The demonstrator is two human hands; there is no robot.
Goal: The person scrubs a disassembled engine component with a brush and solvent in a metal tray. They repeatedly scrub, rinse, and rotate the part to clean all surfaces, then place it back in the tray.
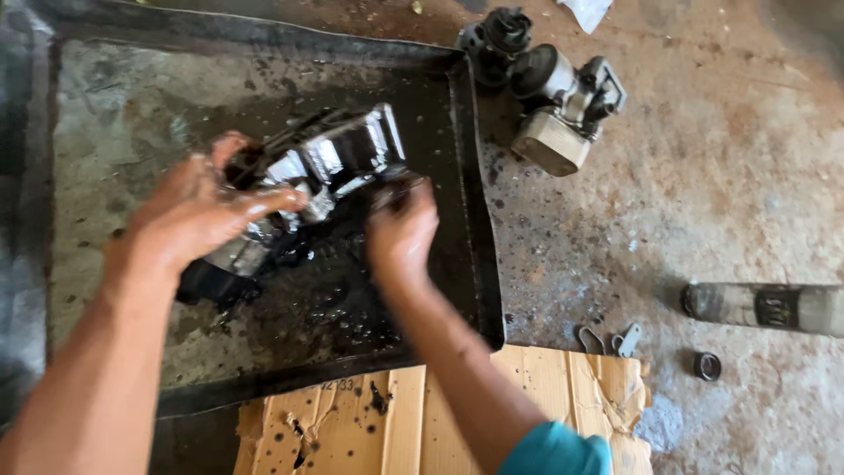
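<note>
Progress: you are mid-way through cleaning, by the look of it; the metal engine part (pixel 330 167) shows bright, wet faces on its far right end, while its near left end is black with grime (so that end looks left to do).
Where the part is: held up just above the shallow black tray (pixel 475 176), over a dark oily puddle (pixel 325 299) at the tray's middle, tilted with its right end farther from you.
Left hand: your left hand (pixel 198 211) is wrapped over the part's left end, fingers curled across its top and gripping it; the hand is slick with oil.
Right hand: your right hand (pixel 402 230) is closed at the part's right near corner, fingertips pinched on something dark there (a rag or brush perhaps; blurred, so you cannot tell which).
Right of the tray: a second metal assembly (pixel 563 105) with round caps lies on the concrete floor (pixel 721 176), well apart from your hands.
Near right: a dusty bottle (pixel 765 306) lies on its side, a small dark cap (pixel 706 365) near it, and small metal clips (pixel 611 339) beside the tray's corner.
Near edge: torn, oil-spotted cardboard (pixel 422 422) sits under your right forearm.
</note>
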